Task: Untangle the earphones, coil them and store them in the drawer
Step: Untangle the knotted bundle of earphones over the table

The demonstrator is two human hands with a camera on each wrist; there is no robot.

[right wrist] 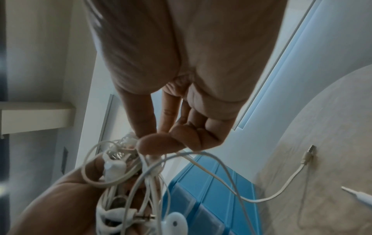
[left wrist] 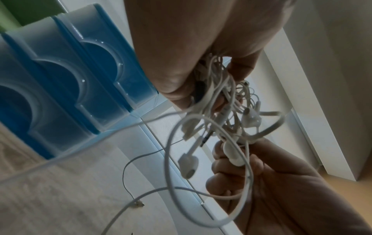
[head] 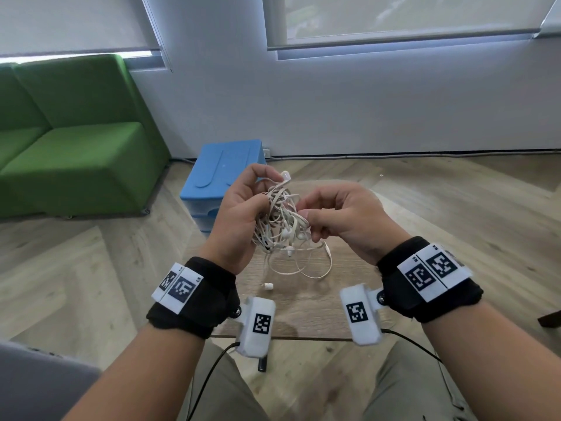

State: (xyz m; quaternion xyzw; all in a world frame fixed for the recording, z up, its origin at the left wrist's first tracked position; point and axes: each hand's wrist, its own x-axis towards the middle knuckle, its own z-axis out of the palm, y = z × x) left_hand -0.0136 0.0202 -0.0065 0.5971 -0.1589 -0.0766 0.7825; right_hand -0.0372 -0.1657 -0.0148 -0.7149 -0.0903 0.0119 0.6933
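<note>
White tangled earphone cables [head: 280, 220] bunched in left hand [head: 239, 217]; right hand [head: 343, 214] pinches one strand beside it.

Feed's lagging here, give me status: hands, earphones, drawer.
Left hand grips the earphones, still one tangled wad. Right hand pinches a strand at its side. Loose loops dangle over the table. Blue drawer unit beyond, drawers look shut.

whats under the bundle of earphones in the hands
Under the earphone tangle is a wooden table, with loose loops, a plug and a small white piece resting on it. Both hands cover part of the bundle.
</note>
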